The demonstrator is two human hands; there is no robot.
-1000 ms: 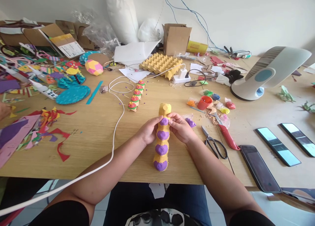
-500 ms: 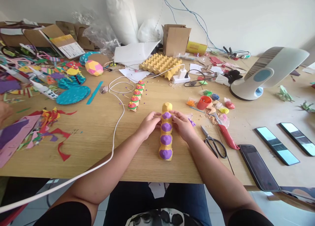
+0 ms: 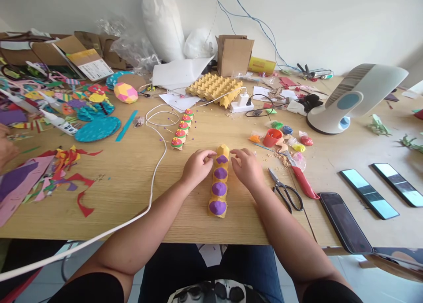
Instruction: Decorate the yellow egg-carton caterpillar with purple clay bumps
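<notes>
A yellow egg-carton strip (image 3: 220,168) lies flat on the wooden table (image 3: 132,193), pointing away from me. Purple clay caps several of its bumps; the far bump is bare. My left hand (image 3: 195,167) rests at its left side, fingers loosely bent, fingertips touching the strip near the top purple cap. My right hand (image 3: 247,167) hovers at its right side with fingers apart and holds nothing. A lump of purple clay is hidden behind my right hand.
Scissors (image 3: 286,192) and a red-handled knife (image 3: 306,184) lie right of my right hand, then three phones (image 3: 344,223). Clay lumps (image 3: 288,130), an orange cup (image 3: 271,137), a fan (image 3: 350,101), a white cable (image 3: 156,162), another decorated strip (image 3: 181,129), and paper scraps (image 3: 66,162) surround me. Another person's hand (image 3: 5,145) shows at the left edge.
The strip was held up by both hands with fingers pinching at the top purple cap. It now lies flat on the table, and both hands have loosened off it.
</notes>
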